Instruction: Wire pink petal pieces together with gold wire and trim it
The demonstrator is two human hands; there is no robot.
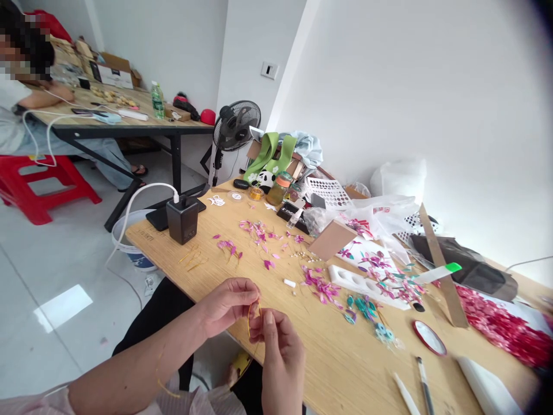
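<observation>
The wooden table (328,351) runs from nine o'clock toward four, strewn with pink petals (259,233) near its middle. At six o'clock, over its near edge, the left hand (227,304) and right hand (280,354) meet — both pinched nearly closed on a thin gold wire (249,317) that loops between their fingertips. A black charger block (183,219) stands at ten o'clock.
</observation>
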